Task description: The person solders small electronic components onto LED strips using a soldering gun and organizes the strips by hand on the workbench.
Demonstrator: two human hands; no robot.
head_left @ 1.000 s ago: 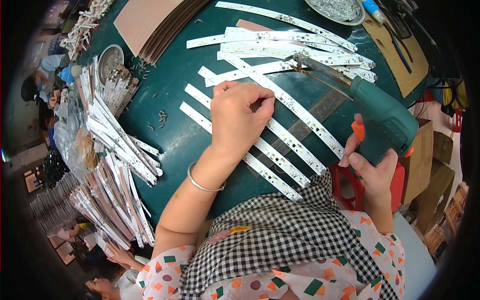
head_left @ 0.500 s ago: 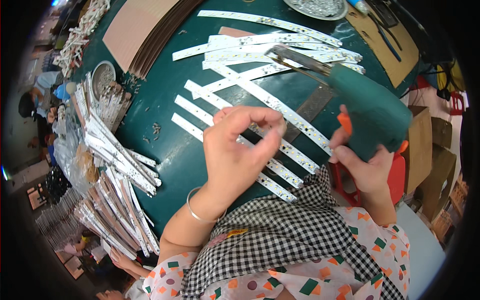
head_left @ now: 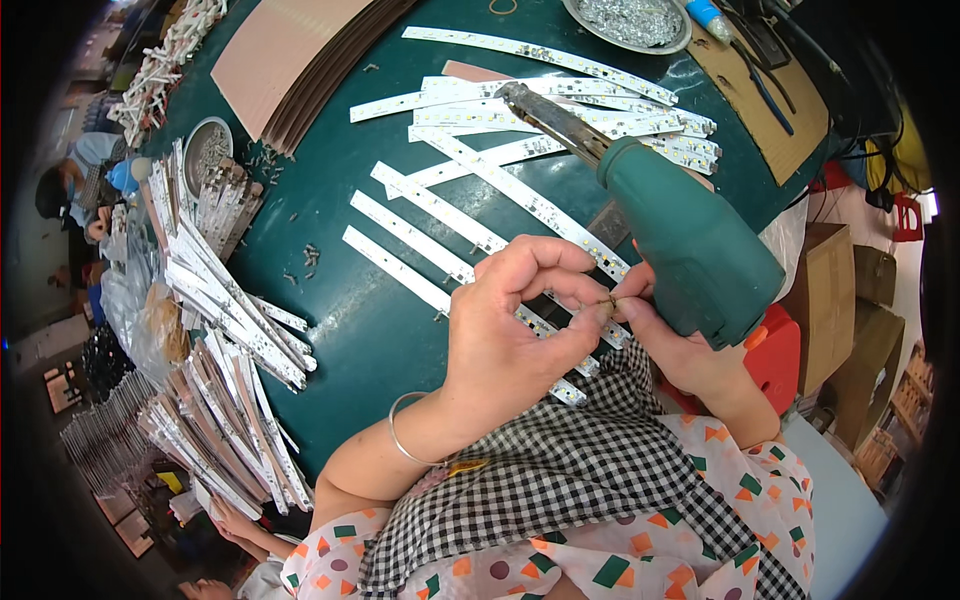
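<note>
My right hand is wrapped round the grip of a green soldering gun, whose dark metal nose points up and to the left over the strips. My left hand, with a bangle at the wrist, is closed in a pinch. Its fingertips meet those of my right hand over a tiny dark piece, too small to name. Below the hands, several white LED strips lie slanting side by side on the green table, their near ends partly hidden by my left hand. More LED strips lie crossed beyond them.
Left on the table are piles of strips and a small metal bowl. A stack of pinkish boards stands far left. A metal dish of small shiny parts and pliers lie far right. Another person's hand shows lower left.
My left hand has moved right and my right hand left, so their fingertips now meet. The soldering gun has shifted left, with its nose turned more upward.
</note>
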